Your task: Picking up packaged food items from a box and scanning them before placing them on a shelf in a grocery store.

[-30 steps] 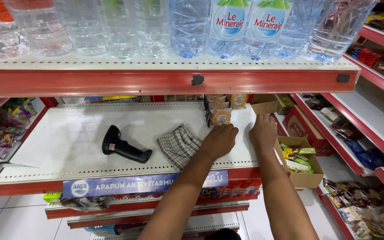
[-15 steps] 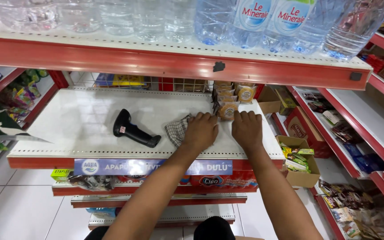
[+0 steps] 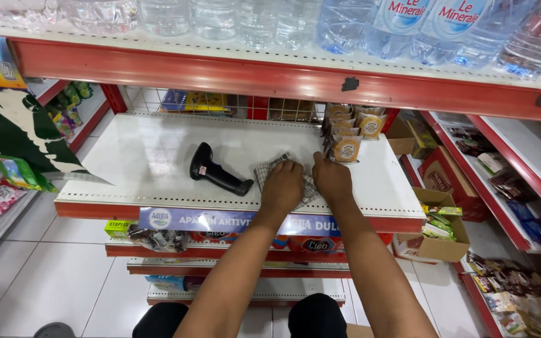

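Note:
Both my hands rest on a white store shelf (image 3: 158, 156). My left hand (image 3: 283, 186) presses down on a checked grey cloth (image 3: 267, 172) that lies flat on the shelf. My right hand (image 3: 331, 178) sits beside it, fingers curled, touching the cloth's right edge just in front of a row of brown snack packets (image 3: 347, 149). A black handheld barcode scanner (image 3: 215, 173) lies on the shelf to the left of the cloth, apart from my hands.
Large water bottles (image 3: 408, 31) stand on the red-edged shelf above. A wire grid backs the shelf. An open cardboard box (image 3: 439, 241) with packets sits on the floor at right. More stocked shelves flank both sides.
My hands have drawn together and closer to the shelf's front edge, now over the cloth. The view has shifted slightly lower and right. The scanner has not moved.

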